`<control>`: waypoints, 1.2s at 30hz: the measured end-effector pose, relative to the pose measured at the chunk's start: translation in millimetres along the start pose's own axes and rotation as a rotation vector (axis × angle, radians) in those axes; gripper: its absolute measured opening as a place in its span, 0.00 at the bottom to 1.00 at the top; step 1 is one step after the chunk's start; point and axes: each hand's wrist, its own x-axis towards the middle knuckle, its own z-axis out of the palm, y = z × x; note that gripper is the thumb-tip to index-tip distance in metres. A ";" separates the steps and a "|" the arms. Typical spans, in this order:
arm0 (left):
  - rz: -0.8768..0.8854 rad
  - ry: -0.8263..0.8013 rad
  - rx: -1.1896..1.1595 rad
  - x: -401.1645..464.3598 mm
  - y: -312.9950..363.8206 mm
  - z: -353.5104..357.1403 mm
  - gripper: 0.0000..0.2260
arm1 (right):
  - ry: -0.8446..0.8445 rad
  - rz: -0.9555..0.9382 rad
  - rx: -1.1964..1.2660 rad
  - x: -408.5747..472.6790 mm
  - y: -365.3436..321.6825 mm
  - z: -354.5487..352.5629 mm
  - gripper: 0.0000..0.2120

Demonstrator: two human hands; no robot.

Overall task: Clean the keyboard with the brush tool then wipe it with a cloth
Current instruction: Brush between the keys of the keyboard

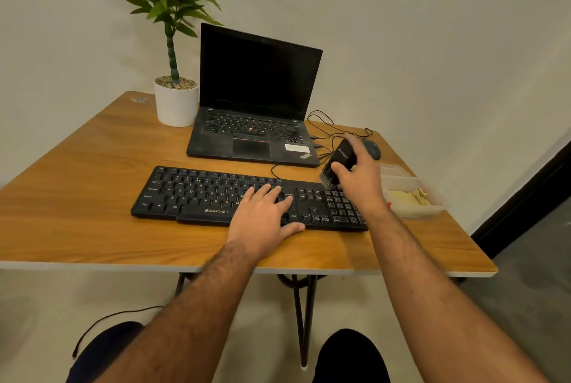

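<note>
Keyboard (216, 197) lies flat on the counter (92, 181), front centre, just ahead of the laptop (256, 104). Left hand (262, 215) rests on its right-middle keys, fingers straight and slightly spread, thumb over the front edge; reads as bracing it. Right hand (358, 175) grips the brush (336, 163), fingers and thumb curled round the black body, bristles angled down at the numpad's back corner. Can't tell whether bristles touch the keys.

Step in hand: brushing, looks like it's at the right end. Wipe not yet begun. Next move calls for sweeping the bristles along the key rows and gaps while the left hand keeps the board from sliding; left hand has to shift off the keys it covers so those get brushed too.

Clear tub (414, 209) sits at the counter's right edge, just beside the keyboard. Yellowish cloth (408, 197) bunched inside, plus a small red item, too blurred to identify. Mouse (372, 147) behind the right hand.
</note>
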 end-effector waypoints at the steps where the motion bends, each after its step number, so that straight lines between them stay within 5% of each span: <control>1: -0.002 0.007 0.004 0.0 0.1 0.3 0.34 | -0.027 0.001 -0.026 -0.4 1.2 6.1 0.32; 12: -0.004 0.015 0.005 -0.2 0.3 0.7 0.34 | -0.115 -0.085 -0.190 -27.7 11.5 11.8 0.31; 17: -0.004 0.017 -0.002 -0.3 0.4 0.9 0.34 | -0.284 -0.038 -0.179 -11.5 8.9 -5.7 0.31; 26: -0.002 0.029 0.016 -0.9 0.1 0.9 0.34 | -0.086 -0.072 -0.132 -4.6 1.4 30.1 0.31; 36: -0.003 0.039 0.002 -0.6 -1.1 3.4 0.34 | -0.160 -0.147 -0.184 12.7 -10.3 64.0 0.31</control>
